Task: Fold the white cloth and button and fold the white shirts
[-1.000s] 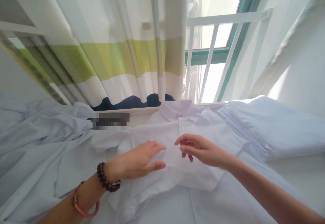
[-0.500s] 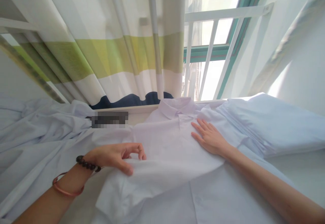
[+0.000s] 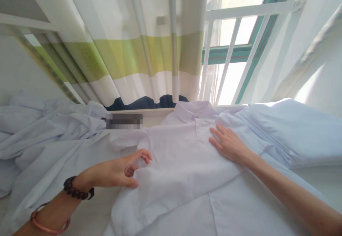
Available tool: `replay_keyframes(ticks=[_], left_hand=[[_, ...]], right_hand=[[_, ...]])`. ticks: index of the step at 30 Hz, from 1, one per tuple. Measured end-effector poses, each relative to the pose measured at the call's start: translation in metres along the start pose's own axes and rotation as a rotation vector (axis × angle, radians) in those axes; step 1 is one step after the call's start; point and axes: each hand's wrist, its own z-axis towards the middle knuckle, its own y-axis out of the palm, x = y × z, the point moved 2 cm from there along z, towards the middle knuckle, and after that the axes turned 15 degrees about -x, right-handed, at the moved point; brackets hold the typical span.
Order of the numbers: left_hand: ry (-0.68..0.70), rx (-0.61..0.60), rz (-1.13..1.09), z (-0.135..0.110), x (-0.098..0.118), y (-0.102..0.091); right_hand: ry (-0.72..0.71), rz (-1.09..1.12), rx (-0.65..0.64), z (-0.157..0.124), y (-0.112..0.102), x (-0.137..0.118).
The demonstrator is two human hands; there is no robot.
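A white shirt (image 3: 176,150) lies spread out in front of me, its collar at the far side and its lower front running toward me. Part of it is folded over across the middle. My right hand (image 3: 227,143) rests flat on the upper right chest, fingers stretched. At the shirt's left edge is my left hand (image 3: 130,170), thumb and fingers apart, close to the cloth; whether it touches the fabric is hard to tell. A beaded bracelet (image 3: 77,189) and a reddish bangle (image 3: 50,227) circle the left wrist and forearm.
Crumpled white clothes (image 3: 53,132) heap on the left. Folded white garments (image 3: 294,132) are stacked on the right. A pixelated dark object (image 3: 124,121) sits near the back edge. Beyond stand white railings (image 3: 251,11), a striped curtain (image 3: 149,54) and a green-framed window.
My left hand has let the shirt's folded edge down and drawn slightly left. The right hand stays flat on the shirt. The whole view has shifted a little.
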Motion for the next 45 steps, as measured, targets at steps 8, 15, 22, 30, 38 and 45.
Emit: replay_keyframes(ticks=[8, 15, 22, 30, 38, 45], left_hand=[[-0.17, -0.034, 0.026, 0.013, -0.011, -0.006], [-0.127, -0.244, -0.288, 0.009, -0.007, -0.018], [0.096, -0.175, -0.689, -0.008, -0.038, -0.018], [0.058, -0.255, -0.643, -0.011, -0.055, -0.01], [0.252, 0.093, -0.585, 0.01, -0.055, -0.004], [0.286, 0.356, -0.558, 0.028, -0.045, 0.008]], right_hand=[[-0.354, 0.089, -0.138, -0.025, -0.003, -0.059], [-0.218, 0.049, -0.207, -0.013, 0.004, -0.057], [-0.163, -0.031, -0.174, -0.007, -0.024, -0.078], [-0.648, 0.317, -0.023, 0.011, -0.014, -0.147], [-0.584, 0.386, 0.132, 0.015, -0.003, -0.142], [-0.696, 0.438, 0.049, -0.008, -0.015, -0.159]])
